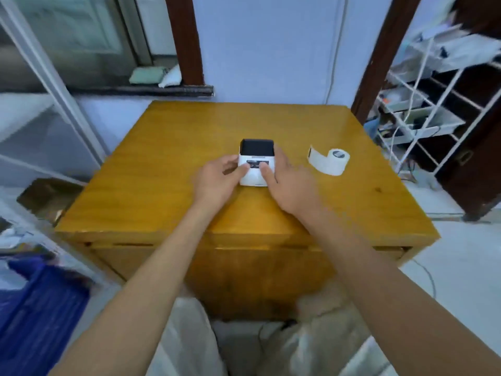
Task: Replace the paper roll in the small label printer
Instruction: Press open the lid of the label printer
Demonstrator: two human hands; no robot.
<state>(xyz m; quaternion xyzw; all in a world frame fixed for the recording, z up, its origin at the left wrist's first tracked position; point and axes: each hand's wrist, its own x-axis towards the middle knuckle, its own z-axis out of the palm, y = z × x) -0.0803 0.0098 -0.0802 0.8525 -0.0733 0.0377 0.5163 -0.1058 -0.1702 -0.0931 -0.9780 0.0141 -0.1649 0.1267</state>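
A big yellow wooden tabletop (189, 147) filled the middle of the room. A white wire rack (423, 109) stood off to the right side. Near the middle of the tabletop sat the small label printer (256, 161), white with a black top part. The left hand (217, 176) held its left side and the right hand (287, 183) held its right side, both wrapped around it with thumbs pressing on its front. The paper roll (332, 161) lay on the tabletop to the right of the printer, apart from it, with a loose bit of paper sticking out.
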